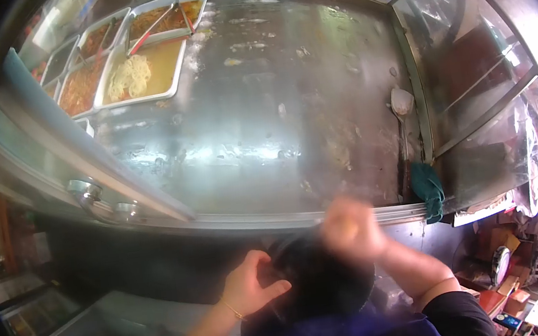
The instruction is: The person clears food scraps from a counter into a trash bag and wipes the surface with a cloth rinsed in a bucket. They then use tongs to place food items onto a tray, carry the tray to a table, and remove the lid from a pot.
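A dark, round, bowl-like thing (326,275) is at the bottom middle, close to my body; blur and shadow hide its details. My left hand (253,284), with a thin bracelet at the wrist, curls round its left side, thumb on the near side. Over its upper right edge, beside the griddle's front rim, is my right hand (352,228). It is smeared by motion, with the fingers closed like a fist. A yellowish patch shows there, but what it holds is unclear. Beyond both hands stretches a wide metal griddle (236,118) with wet, shiny patches.
White trays (173,89) of noodles and reddish food stand at the back left, with red-handled tongs (148,32) across one. A ladle (401,108) lies along the right edge near a green cloth (427,190). Glass panels (470,56) flank the griddle.
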A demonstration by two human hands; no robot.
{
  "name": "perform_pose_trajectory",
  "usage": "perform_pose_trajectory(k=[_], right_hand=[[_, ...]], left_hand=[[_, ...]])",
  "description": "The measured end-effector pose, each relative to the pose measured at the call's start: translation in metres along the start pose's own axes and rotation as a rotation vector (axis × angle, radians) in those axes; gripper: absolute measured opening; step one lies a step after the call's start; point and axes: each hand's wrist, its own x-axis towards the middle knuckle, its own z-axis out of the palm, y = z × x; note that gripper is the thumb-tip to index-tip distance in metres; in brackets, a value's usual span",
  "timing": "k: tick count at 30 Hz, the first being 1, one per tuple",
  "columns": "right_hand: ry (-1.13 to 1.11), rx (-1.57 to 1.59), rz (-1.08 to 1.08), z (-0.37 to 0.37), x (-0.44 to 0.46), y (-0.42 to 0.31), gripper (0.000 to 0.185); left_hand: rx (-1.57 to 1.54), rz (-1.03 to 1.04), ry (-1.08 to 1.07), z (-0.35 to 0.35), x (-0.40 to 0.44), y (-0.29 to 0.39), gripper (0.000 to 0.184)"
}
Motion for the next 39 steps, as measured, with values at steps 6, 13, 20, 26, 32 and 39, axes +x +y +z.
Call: perform_pose_trajectory(k=[6, 13, 20, 26, 32, 39], right_hand=[[-0.068, -0.006, 0.150, -0.030, 0.003, 0.046, 0.062], [0.222, -1.164, 0.083, -0.058, 0.096, 0.146, 0.072], [-0.063, -0.864, -0.407, 0.019, 0.226, 0.172, 0.040], [-0.599, -0.631, -0.602, -0.011, 0.109, 0.163, 0.035], [-0.996, -0.603, -1.008, -0.060, 0.095, 0.168, 0.040], [-0.784, -1.146, -0.272, -0.018, 0.167, 0.122, 0.022]], left_hand=[[0.137, 0.085, 0.077, 0.017, 0.000, -0.031, 0.030], [0.051, 0.013, 0.140, 0.012, -0.038, -0.051, 0.027], [-0.153, -0.199, 0.357, 0.025, -0.100, -0.096, 0.033], [-0.340, -0.388, 0.650, 0.060, -0.138, -0.117, 0.028], [-0.641, -0.678, 0.872, 0.136, -0.145, -0.143, 0.025], [-1.063, -0.740, 1.061, 0.209, -0.108, -0.114, 0.030]])
